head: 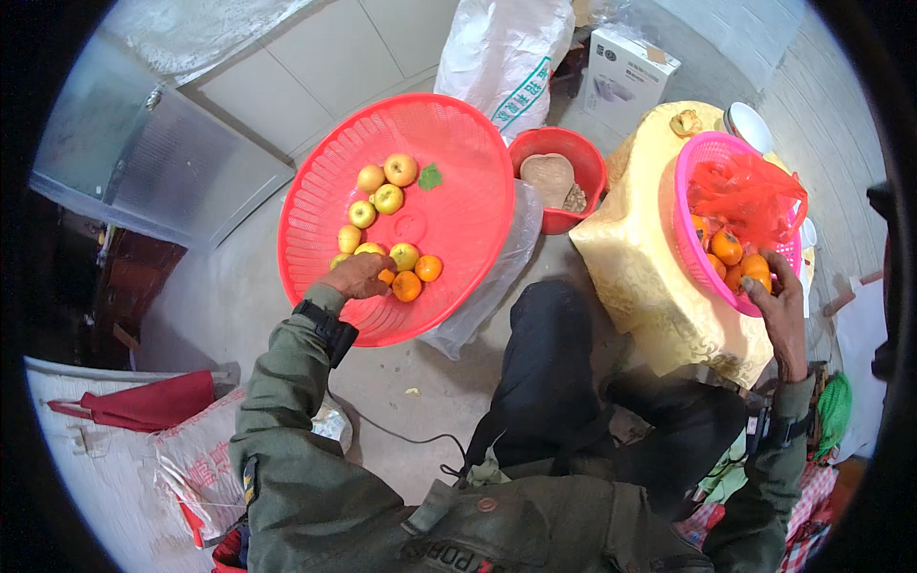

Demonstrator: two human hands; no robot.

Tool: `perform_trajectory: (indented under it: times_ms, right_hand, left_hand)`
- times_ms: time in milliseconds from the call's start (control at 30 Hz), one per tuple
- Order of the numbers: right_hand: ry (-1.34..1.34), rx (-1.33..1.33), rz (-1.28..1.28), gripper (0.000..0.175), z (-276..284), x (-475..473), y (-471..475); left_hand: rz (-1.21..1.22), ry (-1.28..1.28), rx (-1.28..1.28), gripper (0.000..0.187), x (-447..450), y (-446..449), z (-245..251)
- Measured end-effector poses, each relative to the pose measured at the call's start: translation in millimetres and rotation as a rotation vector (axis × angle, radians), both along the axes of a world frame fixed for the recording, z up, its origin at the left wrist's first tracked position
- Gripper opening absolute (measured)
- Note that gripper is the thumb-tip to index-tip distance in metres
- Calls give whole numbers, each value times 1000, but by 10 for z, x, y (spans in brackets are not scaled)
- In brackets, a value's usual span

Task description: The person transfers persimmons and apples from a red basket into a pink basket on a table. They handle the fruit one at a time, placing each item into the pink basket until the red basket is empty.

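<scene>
A large red plastic basket (458,172) holds several yellow-green apples (389,199), a green leaf (430,176) and orange persimmons (407,286). My left hand (358,276) is over its lower left part, fingers at a small orange fruit beside the persimmons; how firmly it holds that fruit is hidden. On the right, a pink plastic basket (684,243) stands on a table with a yellow cloth (623,236). Inside lie more persimmons (726,247) and a red plastic bag (745,200). My right hand (781,294) grips a persimmon (756,271) at the basket's near right side, thumb and fingers around it.
Behind the large basket stand a red bucket (594,157) with a scoop-like thing and a lumpy brown piece inside, a white woven sack (494,57) and a white box (623,79). Bowls (749,127) sit at the table's far edge. A dark cable (401,435) crosses the floor.
</scene>
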State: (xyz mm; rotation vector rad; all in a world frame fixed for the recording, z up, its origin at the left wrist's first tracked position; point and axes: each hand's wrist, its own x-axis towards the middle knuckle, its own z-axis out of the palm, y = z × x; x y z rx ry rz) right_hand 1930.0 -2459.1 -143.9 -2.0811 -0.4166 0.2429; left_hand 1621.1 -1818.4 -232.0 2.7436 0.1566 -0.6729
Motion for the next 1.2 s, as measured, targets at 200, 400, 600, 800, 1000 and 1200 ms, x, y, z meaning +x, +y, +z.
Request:
perform_trajectory:
  times_ms: [200,400,600,800,1000,1200]
  right_hand:
    - [2,-141,64,58,-469,466,-106]
    - [-229,-441,76,64,-460,523,-80]
    - [-131,-579,-14,62,-220,376,-39]
    - [-204,-768,-117,54,-186,470,-140]
    - [-370,-732,-77,52,-451,679,-264]
    - [-346,-841,8,50,-414,699,-304]
  left_hand:
    - [-15,120,23,40,38,218,-571]
    - [82,193,-12,63,68,337,-874]
    - [56,257,76,48,185,288,-947]
    - [313,322,-92,53,156,127,-809]
    - [455,296,-362,65,161,-104,-656]
    - [302,283,-243,73,303,-218,-706]
